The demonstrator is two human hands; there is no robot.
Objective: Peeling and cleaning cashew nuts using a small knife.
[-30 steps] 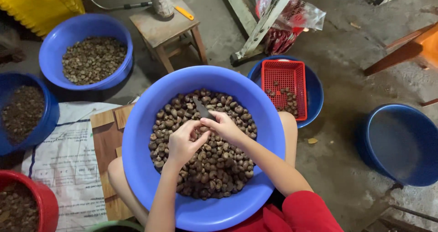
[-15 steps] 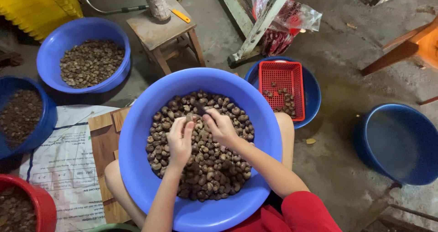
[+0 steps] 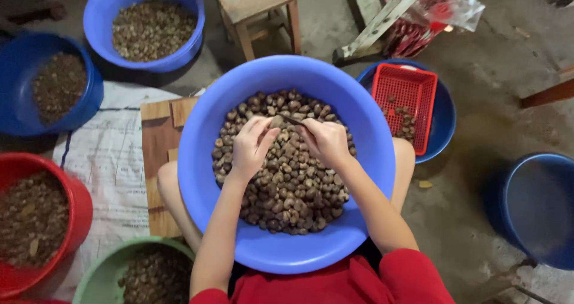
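Nut (image 3: 276,122) pinched mid-basin (image 3: 371,160), rims clear

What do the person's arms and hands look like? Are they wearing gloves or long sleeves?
No gloves: the left hand and the right hand are both bare, with no rings, watch or bracelets showing. The forearms are bare too, right up past the elbows. The only clothing in view is red cloth at the bottom of the picture, with a red sleeve edge near each upper arm.
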